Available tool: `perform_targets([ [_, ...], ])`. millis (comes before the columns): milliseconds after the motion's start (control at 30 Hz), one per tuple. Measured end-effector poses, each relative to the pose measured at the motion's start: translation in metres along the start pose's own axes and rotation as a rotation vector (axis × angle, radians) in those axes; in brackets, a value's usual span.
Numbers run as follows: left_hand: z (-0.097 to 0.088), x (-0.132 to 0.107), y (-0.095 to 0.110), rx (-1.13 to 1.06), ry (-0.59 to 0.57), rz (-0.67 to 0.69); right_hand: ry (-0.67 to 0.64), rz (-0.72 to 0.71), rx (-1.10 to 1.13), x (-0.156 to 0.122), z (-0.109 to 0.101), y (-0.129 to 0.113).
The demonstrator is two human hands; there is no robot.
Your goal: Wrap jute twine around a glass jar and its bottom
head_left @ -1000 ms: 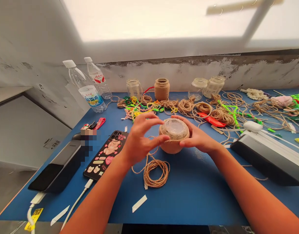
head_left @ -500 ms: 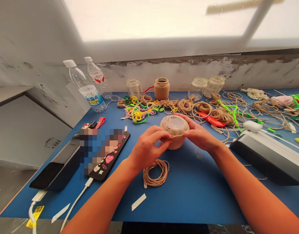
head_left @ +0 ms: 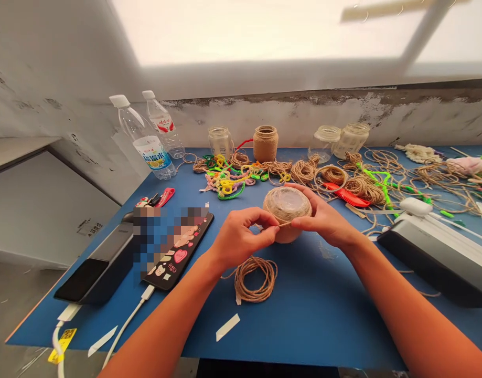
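Observation:
A glass jar [head_left: 287, 203] wrapped in brown twine stands on the blue table, a clear glass disc showing at its top. My right hand [head_left: 323, 218] curls round the jar's right side, the thumb at its front and fingers behind. At the front left of the jar my left hand [head_left: 246, 233] is closed, thumb and forefinger pinching a strand of twine [head_left: 283, 224] against the wrapping. Close in front lies a loose coil of twine [head_left: 256, 280]. The tips of my right fingers are partly hidden behind the jar.
Along the back stand a twine-wrapped jar [head_left: 265, 144], glass jars [head_left: 220, 142] and plastic bottles [head_left: 150, 149]. Twine bundles, coloured fuzzy cords [head_left: 228, 178] and a red comb [head_left: 345, 194] lie before them. A phone [head_left: 181, 252] and power bank [head_left: 95, 262] are left; a dark-and-white device [head_left: 437, 257] sits right.
The camera view has shifted slightly, moving everything a little rightward. My left fingertips have slid along the jar's front toward my right thumb, and the jar is still in place.

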State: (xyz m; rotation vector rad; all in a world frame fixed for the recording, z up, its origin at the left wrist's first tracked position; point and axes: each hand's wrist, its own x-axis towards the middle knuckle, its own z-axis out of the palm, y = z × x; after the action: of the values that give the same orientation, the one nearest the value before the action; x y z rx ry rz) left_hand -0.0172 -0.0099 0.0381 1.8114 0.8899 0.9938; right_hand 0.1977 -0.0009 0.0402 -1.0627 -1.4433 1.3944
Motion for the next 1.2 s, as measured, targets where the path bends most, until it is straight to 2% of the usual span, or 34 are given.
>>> perform_targets([
  [200, 0.003, 0.001, 0.001, -0.014, 0.018, 0.005, 0.072, 0.008, -0.076, 0.001, 0.008, -0.005],
  [367, 0.006, 0.002, -0.002, -0.244, 0.054, -0.081, 0.085, -0.016, -0.070, 0.002, 0.007, -0.002],
  [567, 0.008, 0.004, -0.001, -0.409, 0.012, -0.144, 0.067, -0.021, -0.070, 0.000, 0.003, -0.002],
  [733, 0.012, 0.005, 0.002, -0.438, -0.024, -0.164, 0.003, -0.028, -0.112, -0.002, -0.005, -0.006],
  [933, 0.018, 0.005, 0.002, -0.490, -0.060, -0.157, 0.075, -0.019, -0.189, -0.002, 0.001, -0.013],
  [1100, 0.010, 0.006, 0.001, -0.511, -0.089, -0.143, 0.066, -0.018, -0.131, -0.001, 0.002, -0.011],
  [1200, 0.003, 0.008, -0.001, -0.574, -0.057, -0.119, 0.046, -0.021, -0.107, 0.000, -0.001, -0.008],
])
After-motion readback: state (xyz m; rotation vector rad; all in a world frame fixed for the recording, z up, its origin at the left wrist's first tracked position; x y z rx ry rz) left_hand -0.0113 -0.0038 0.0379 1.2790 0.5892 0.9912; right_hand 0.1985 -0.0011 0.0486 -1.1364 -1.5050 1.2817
